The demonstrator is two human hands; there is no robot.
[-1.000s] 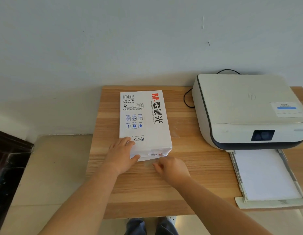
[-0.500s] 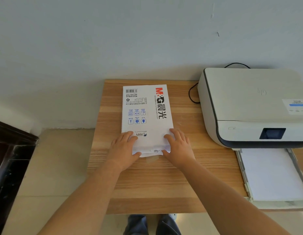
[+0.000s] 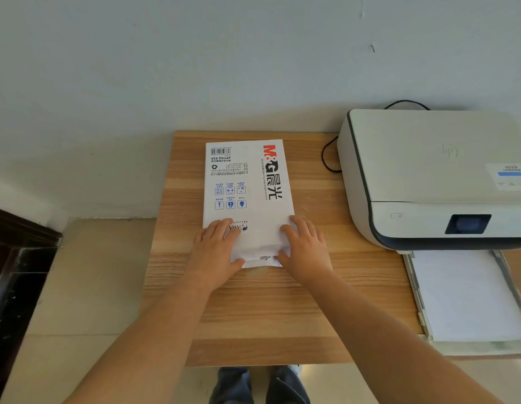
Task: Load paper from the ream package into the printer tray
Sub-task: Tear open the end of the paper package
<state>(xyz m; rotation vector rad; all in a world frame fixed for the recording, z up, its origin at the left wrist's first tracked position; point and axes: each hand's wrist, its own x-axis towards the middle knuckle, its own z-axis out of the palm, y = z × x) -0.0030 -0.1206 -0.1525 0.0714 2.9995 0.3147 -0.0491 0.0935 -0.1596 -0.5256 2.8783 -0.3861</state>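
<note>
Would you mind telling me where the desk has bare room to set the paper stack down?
Bare wood lies in front of the ream package, between both forearms and the desk's near edge. Crowded: the printer and its tray fill the right side.

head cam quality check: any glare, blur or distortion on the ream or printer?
Head view: soft, even daylight, no glare on the ream package; its large print is sharp, the fine text unreadable; wide-angle bowing bends the printer and cuts off its right edge; faint shadows under both hands.

Right hand [image 3: 304,249] has come up from the table [image 3: 282,316] onto the ream package [image 3: 249,193], apparently gripping.
</note>
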